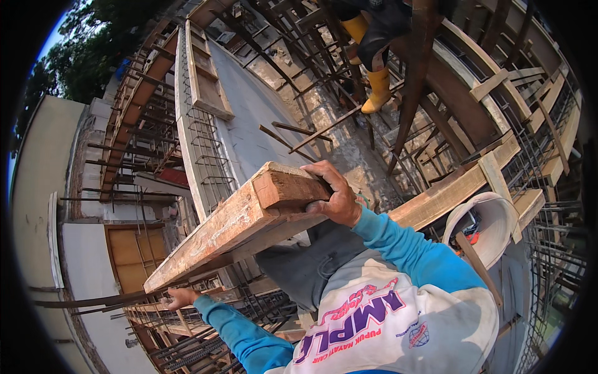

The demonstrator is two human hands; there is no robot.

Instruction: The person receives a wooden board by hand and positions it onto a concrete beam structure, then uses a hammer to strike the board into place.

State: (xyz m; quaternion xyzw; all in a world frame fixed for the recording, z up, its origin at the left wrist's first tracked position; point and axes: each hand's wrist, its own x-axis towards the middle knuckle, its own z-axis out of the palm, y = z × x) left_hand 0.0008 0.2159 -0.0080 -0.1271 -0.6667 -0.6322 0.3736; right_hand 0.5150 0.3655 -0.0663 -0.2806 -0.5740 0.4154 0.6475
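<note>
A long wooden formwork panel, edged with thick timber and smeared with dried cement, lies slantwise in front of my body. Its near end points up to the right. My right hand is closed around the timber at that end, thumb and fingers on either side of the edge. Lower on the left, my left hand is curled against the panel's bottom edge near its other end. Part of its grip is hidden. Dark steel rebar rods run close beside the left hand.
A white bucket leans among planks on the right. Rebar cages and a grey concrete slab extend ahead. Another person in yellow boots stands among timber props at the top. A wooden beam crosses right of me.
</note>
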